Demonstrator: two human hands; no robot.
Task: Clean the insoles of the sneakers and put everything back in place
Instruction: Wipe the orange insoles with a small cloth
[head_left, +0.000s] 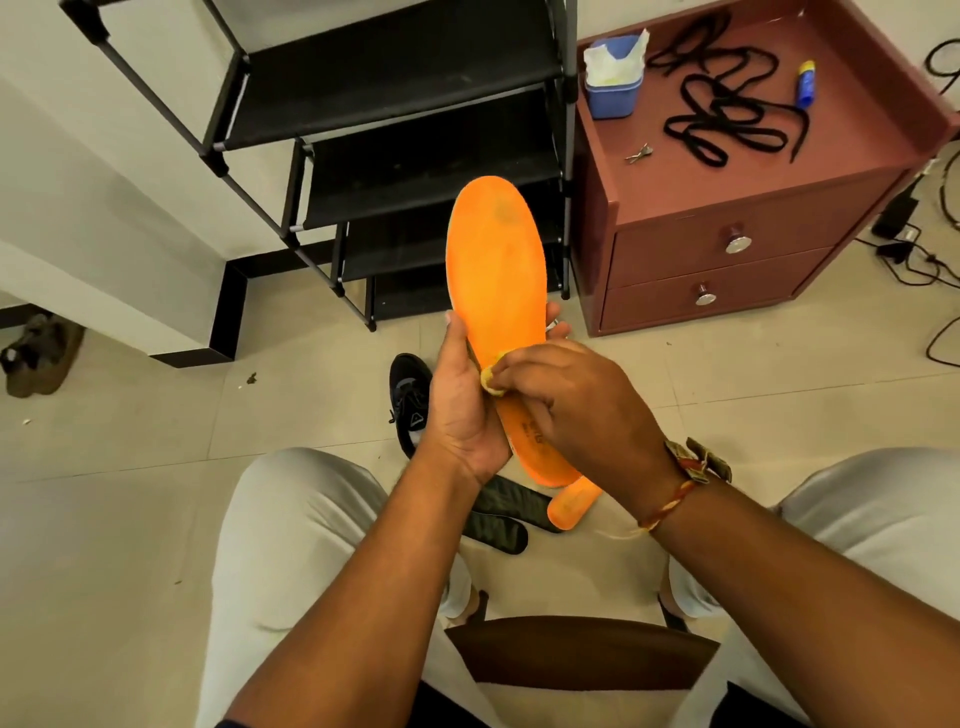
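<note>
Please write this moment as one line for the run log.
step: insole cleaning | left hand: grips orange insole | right hand: pinches yellowish wad on it | floor: second orange insole, black sneaker

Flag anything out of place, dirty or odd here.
Laces lie tangled loose on the cabinet. Spare insoles lie on the floor beside the sneaker, with debris bits farther left. The insole in the left hand has a dark smudge near its toe.

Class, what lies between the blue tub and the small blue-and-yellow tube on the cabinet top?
Head view: a tangle of black shoelaces lies between the blue tub and the tube.
</note>
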